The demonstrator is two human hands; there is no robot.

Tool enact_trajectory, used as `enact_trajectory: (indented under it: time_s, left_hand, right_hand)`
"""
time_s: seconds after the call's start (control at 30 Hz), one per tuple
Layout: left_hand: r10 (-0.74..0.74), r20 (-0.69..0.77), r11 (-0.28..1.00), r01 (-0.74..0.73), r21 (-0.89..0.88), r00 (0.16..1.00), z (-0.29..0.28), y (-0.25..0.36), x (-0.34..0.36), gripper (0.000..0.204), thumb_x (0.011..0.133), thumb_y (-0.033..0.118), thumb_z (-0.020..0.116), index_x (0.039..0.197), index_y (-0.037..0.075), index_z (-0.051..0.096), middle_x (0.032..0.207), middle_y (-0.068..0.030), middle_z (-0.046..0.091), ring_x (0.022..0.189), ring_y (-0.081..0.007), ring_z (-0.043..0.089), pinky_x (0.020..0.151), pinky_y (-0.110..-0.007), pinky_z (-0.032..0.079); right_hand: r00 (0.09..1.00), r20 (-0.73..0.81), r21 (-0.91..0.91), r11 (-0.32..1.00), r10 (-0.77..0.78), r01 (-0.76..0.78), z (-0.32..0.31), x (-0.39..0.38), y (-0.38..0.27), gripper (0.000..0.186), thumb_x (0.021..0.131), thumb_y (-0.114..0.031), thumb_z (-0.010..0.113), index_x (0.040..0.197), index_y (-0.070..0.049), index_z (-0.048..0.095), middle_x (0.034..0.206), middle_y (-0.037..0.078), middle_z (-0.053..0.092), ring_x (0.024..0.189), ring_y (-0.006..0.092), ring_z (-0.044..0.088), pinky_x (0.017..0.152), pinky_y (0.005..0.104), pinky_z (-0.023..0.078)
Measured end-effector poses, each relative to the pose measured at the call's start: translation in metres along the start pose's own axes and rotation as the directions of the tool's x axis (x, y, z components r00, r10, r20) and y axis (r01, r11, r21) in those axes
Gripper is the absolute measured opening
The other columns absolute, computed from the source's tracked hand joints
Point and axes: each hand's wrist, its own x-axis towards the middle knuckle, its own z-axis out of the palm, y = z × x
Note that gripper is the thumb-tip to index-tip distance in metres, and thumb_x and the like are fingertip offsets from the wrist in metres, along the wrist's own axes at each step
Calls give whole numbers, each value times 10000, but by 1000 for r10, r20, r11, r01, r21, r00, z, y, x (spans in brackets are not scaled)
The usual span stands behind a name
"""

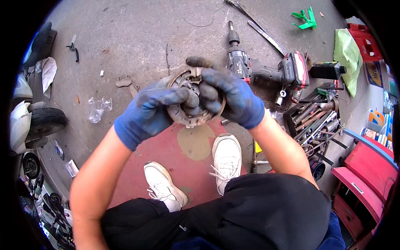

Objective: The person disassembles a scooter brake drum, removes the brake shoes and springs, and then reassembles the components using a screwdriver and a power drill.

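Observation:
Up in front of me, above my knees, I hold a round, grimy metal part [178, 114] with a ring-shaped rim and a worked middle; it resembles a drum brake plate, but its exact kind is unclear. My left hand [152, 106], in a dirty blue work glove, grips its left side, the thumb pressed into the middle. Gloved the same way, my right hand [233, 93] grips the right side with fingers bent into the middle, one finger stretched over the top. Fingers cover much of the part's inside. A cordless drill [243, 62] lies on the ground just past my right hand.
At the right sit a box of tools [312, 121], a black bottle [327, 70] and a red cabinet [366, 179]. Long metal bars [266, 35] and a green plastic piece [307, 18] lie farther off. Clear plastic bags [99, 109] and a scooter wheel [46, 121] are at left.

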Motion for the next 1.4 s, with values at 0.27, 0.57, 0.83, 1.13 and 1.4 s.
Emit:
enact_trajectory:
  time_s: [0.27, 0.57, 0.83, 1.13, 1.4]
  left_hand:
    - [439, -525, 852, -152, 501, 729, -15, -74, 36, 421, 884, 117, 618, 1256, -41, 503, 1036, -110, 645, 836, -119, 613, 728, -291, 519]
    - [457, -663, 880, -190, 436, 593, -20, -99, 46, 483, 862, 40, 583, 1326, -24, 466, 1115, -127, 635, 920, -145, 626, 752, -281, 538]
    - [408, -726, 901, -113, 419, 554, -14, -91, 41, 387, 897, 42, 583, 1277, -4, 528, 1090, -90, 645, 861, -107, 615, 714, -248, 529]
    - [416, -822, 907, -241, 345, 389, -11, -100, 54, 281, 944, 86, 614, 1214, 9, 588, 1070, -74, 645, 889, -114, 614, 723, -252, 526]
    - [579, -713, 796, -84, 600, 395, -33, -105, 51, 344, 910, 58, 631, 1237, -33, 576, 1155, -127, 629, 1080, -181, 582, 963, -310, 468]
  right_hand:
    - [901, -411, -652, 735, -136, -186, -45, 31, 50, 353, 976, -176, 539, 1267, 17, 589, 856, 73, 657, 696, 103, 605, 614, 250, 499]
    - [880, -410, -774, 602, -239, -197, -49, 25, 67, 453, 914, -181, 580, 1302, 48, 534, 1068, 214, 682, 1004, 239, 661, 902, 349, 516]
    - [847, -410, -863, 443, -338, -241, -49, 25, 73, 455, 887, -173, 587, 1286, 39, 528, 1128, 267, 647, 1081, 319, 641, 955, 378, 481]
    - [734, -518, -830, 464, -438, -309, -29, 28, 87, 413, 882, -215, 643, 1217, 16, 574, 1115, 248, 661, 1074, 343, 653, 934, 386, 496]
    - [689, -614, -774, 466, -384, -429, -30, 30, 82, 421, 880, -270, 683, 1186, -16, 545, 1083, 247, 658, 1029, 407, 649, 893, 444, 505]
